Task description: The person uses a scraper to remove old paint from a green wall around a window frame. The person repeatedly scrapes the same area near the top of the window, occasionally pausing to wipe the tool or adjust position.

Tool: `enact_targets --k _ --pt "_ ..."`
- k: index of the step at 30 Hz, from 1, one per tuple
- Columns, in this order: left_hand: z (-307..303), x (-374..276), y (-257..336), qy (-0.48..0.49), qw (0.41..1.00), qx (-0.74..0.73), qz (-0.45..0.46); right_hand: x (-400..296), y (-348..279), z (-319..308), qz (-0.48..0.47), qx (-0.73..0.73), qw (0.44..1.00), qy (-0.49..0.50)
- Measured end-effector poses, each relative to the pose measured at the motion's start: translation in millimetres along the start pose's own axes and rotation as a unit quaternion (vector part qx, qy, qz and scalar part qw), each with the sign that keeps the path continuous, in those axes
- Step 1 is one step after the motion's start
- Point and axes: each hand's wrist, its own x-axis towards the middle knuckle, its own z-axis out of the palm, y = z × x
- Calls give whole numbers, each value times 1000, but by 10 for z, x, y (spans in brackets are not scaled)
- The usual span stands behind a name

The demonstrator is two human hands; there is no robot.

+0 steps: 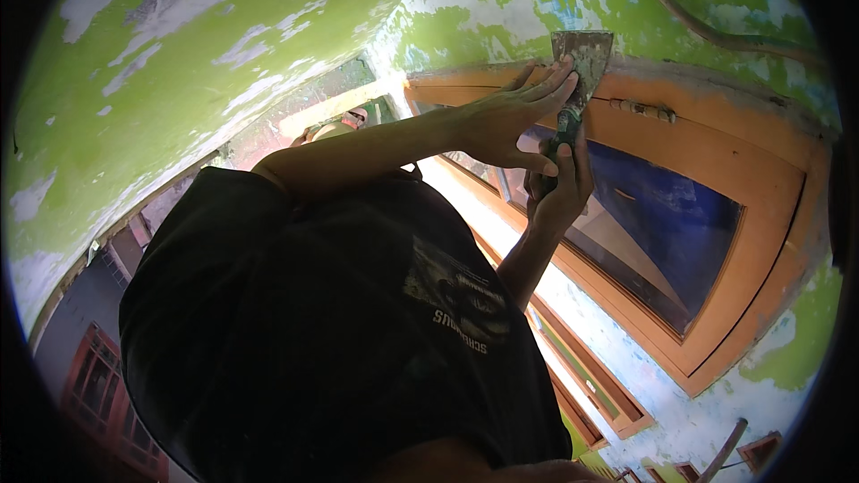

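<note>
A paint scraper [590, 60] with a wide, stained metal blade is up against the peeling green wall, just above an orange wooden window frame. Its dark handle sits in my right hand [560, 178], fingers wrapped around it. My left hand [517, 114] reaches across from the left and lays its outstretched fingers flat on the blade, with the thumb apart near the handle. Whether the blade's edge touches the wall is hard to tell.
Green paint flakes off the wall [221, 33], baring white and blue patches. A metal bolt [643, 109] is fixed on the orange window sash [758, 188], which holds glass. A hose or cable [711, 33] curves at upper right. Another person [335, 129] is behind my left arm.
</note>
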Motion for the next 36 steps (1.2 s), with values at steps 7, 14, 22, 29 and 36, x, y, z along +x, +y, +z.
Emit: enact_targets --k 7,14,22,29,36 --pt "-27 33 110 -63 997 -25 34 -211 -111 -46 -38 8 999 -3" --pt "-68 61 302 -35 997 -23 72 -322 -92 -155 -97 8 995 -28" --pt "-35 108 295 -17 996 -33 84 -319 -130 -90 -99 35 994 -16" --pt "-30 186 279 -23 997 -12 68 -194 -103 -192 -86 12 996 21" --pt "-1 148 248 -3 998 -1 62 -263 -200 -22 -64 23 998 11"
